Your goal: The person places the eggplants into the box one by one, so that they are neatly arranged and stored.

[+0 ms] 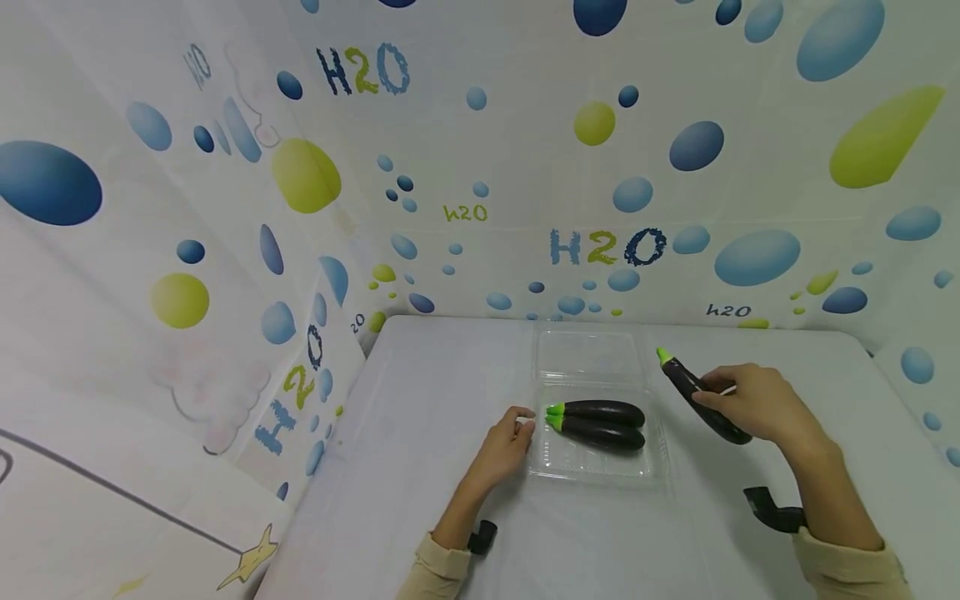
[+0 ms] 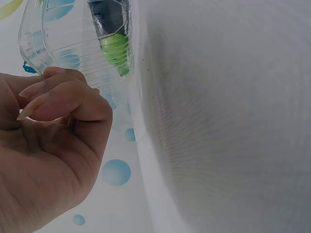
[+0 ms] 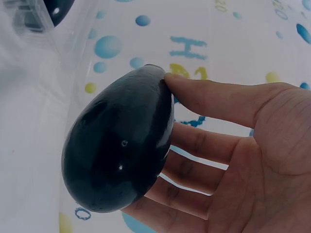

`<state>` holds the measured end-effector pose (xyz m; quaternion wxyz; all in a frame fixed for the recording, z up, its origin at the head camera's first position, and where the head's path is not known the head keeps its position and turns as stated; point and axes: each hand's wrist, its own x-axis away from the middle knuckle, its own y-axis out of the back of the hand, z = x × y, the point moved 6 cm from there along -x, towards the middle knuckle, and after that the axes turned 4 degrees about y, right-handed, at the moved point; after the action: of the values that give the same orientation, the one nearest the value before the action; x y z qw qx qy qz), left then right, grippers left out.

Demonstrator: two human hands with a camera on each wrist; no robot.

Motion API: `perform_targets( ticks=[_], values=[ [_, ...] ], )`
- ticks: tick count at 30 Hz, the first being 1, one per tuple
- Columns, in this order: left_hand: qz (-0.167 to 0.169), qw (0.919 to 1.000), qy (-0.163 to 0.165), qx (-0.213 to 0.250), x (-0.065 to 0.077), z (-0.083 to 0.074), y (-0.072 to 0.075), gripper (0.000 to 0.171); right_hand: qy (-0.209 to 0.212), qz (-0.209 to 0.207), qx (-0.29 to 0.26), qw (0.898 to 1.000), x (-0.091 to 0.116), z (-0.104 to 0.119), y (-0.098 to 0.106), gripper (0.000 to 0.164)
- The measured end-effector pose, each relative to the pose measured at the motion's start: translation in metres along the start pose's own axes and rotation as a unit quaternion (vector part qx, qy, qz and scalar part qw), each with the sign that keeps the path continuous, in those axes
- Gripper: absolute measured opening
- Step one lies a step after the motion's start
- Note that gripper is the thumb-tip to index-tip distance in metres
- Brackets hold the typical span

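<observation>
My right hand (image 1: 757, 404) grips an eggplant (image 1: 686, 383) above the table, right of a clear plastic clamshell container (image 1: 592, 471). Dark and glossy, the eggplant has its green stem end tilted up and to the left. In the right wrist view the thumb presses one side of this eggplant (image 3: 116, 145) and the fingers lie behind it. Two more eggplants (image 1: 603, 412) lie side by side in the container, stems to the left. My left hand (image 1: 504, 446) rests at the container's left edge, fingers loosely curled; the left wrist view shows them right beside its clear wall (image 2: 36, 53).
The container's lid (image 1: 585, 354) is folded back flat toward the far edge of the white table (image 1: 420, 400). Behind stands a white wall covering (image 1: 525, 167) printed with blue and green dots. Black straps with camera mounts (image 1: 776, 510) sit on the wrists.
</observation>
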<state>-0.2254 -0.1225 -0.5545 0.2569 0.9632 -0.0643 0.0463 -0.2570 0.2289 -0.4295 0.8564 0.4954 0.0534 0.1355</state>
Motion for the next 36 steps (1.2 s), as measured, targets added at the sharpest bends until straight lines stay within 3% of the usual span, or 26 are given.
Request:
perform_targets(
  ticks=[15, 36],
  values=[
    [0.002, 1.0, -0.002, -0.001, 0.001, 0.0, 0.001, 0.035, 0.0, 0.012, 0.008, 1.0, -0.001, 0.023, -0.011, 0.041],
    [0.005, 1.0, -0.005, -0.006, 0.004, 0.002, 0.004, 0.034, 0.053, 0.014, 0.013, 0.998, -0.003, 0.057, -0.027, 0.036]
  ],
)
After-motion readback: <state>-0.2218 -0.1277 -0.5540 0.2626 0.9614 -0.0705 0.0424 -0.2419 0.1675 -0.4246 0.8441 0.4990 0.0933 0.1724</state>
